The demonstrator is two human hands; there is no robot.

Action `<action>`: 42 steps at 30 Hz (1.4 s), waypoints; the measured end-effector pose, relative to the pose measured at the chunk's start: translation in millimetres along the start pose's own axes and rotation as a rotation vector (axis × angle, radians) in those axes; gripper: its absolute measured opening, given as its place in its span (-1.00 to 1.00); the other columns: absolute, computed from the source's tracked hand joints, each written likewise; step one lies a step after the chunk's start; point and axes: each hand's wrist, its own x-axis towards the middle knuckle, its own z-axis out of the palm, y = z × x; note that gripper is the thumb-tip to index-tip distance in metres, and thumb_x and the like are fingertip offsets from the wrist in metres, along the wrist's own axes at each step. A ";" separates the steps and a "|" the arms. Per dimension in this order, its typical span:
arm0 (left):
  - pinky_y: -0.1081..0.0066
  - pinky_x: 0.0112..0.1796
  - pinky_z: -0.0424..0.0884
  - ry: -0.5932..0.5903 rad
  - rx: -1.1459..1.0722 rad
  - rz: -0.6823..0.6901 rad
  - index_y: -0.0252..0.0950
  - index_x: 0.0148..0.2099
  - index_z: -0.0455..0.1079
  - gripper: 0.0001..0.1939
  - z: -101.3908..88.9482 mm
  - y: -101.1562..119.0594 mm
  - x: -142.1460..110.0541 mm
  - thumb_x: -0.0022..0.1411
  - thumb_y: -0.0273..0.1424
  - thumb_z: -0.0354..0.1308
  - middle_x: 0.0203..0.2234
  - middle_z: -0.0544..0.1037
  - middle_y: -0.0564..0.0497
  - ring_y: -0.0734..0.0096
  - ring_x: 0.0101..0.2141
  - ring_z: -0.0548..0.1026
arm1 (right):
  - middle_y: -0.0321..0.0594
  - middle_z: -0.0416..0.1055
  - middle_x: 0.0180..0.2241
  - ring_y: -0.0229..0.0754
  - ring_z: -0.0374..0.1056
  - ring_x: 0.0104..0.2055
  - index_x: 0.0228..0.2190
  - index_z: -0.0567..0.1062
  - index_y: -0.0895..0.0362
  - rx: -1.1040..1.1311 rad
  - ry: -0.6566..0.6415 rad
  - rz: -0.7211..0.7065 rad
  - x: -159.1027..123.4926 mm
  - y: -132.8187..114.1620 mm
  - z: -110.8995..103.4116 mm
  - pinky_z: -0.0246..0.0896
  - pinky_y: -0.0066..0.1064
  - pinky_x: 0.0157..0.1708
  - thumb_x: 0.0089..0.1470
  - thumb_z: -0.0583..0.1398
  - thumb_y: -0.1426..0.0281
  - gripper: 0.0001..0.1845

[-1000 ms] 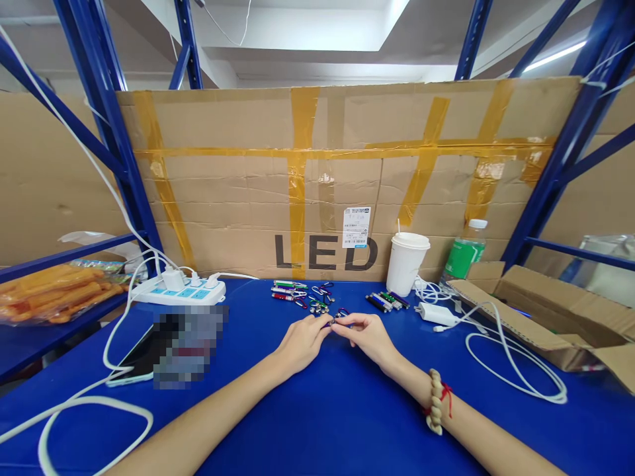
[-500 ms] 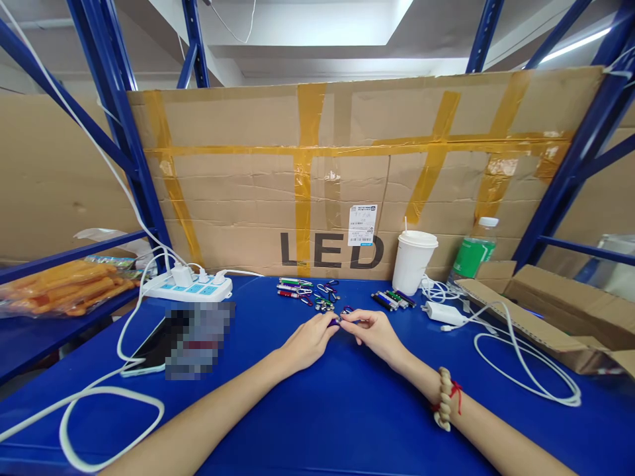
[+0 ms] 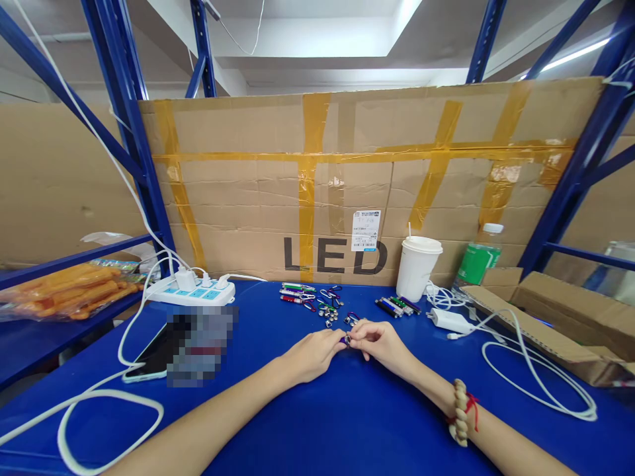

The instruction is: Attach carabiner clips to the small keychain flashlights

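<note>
Between my two hands, just in front of the small parts, is a small purple metal tube (image 3: 344,340) with a silvery ring-like end. My left hand (image 3: 312,356) is closed round its purple body, most of which the fingers hide. The fingertips of my right hand (image 3: 384,344) pinch the silvery end. Beyond the hands lie several tiny silver parts (image 3: 328,312) and coloured carabiner clips (image 3: 333,293). To their left rests a group of finished-looking small tubes with clips (image 3: 296,292). Several short black, blue, green and purple tubes (image 3: 397,305) lie in a row to the right.
A white cup (image 3: 419,268) with a straw stands behind the tubes. Right of it are a green-labelled bottle (image 3: 479,258), a white charger (image 3: 451,321) with cables and an open cardboard box (image 3: 560,330). On the left are a power strip (image 3: 218,294) and a phone (image 3: 153,360).
Both hands, still together on the purple tube, appear slightly lower and to the right. The whole view has shifted a little the same way. More of the silver end shows between the fingers.
</note>
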 end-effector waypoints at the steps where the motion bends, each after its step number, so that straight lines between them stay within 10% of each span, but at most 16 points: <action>1: 0.41 -0.22 0.25 -0.005 0.005 0.001 -0.36 -0.15 0.18 -0.72 -0.5 0.7 -0.3 0.32 -0.33 -0.29 -0.24 0.37 -0.06 0.37 -0.22 0.35 | -0.18 0.27 -0.45 -0.45 0.13 -0.65 -0.63 0.37 0.31 -0.026 -0.010 -0.011 -0.2 0.8 -0.6 0.08 -0.57 -0.70 -0.25 0.29 0.26 -0.67; 42: 0.42 -0.22 0.28 0.091 0.100 -0.094 -0.21 -0.03 0.19 -0.71 -1.9 0.4 4.6 0.31 -0.32 -0.27 -0.12 0.38 0.07 0.40 -0.14 0.37 | -0.20 0.23 -0.70 -0.37 0.10 -0.69 -0.54 0.38 0.30 -0.350 0.092 0.161 2.8 -1.6 3.7 -0.10 -0.54 -0.66 -0.19 0.17 -0.01 -0.45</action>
